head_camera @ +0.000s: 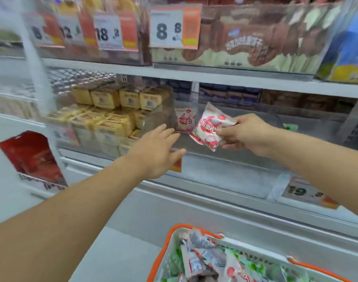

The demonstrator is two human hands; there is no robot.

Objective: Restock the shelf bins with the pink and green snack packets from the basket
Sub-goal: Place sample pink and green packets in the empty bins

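My right hand (243, 133) grips a pink and white snack packet (207, 128) by its right edge, holding it tilted over the front of a clear shelf bin (225, 165). A second pink packet (184, 120) stands upright at the bin's left side, just behind my left fingertips. My left hand (157, 151) reaches toward that packet with fingers spread and nothing in it. The white basket with an orange rim (175, 227) sits at the bottom, holding several pink and green packets (204, 259).
Yellow boxed snacks (113, 110) fill the bin to the left. A red pack (33, 157) hangs at far left. Price tags (168, 27) line the upper shelf, with brown packs (245, 45) behind. Another price tag (308, 193) sits on the bin's lower right front.
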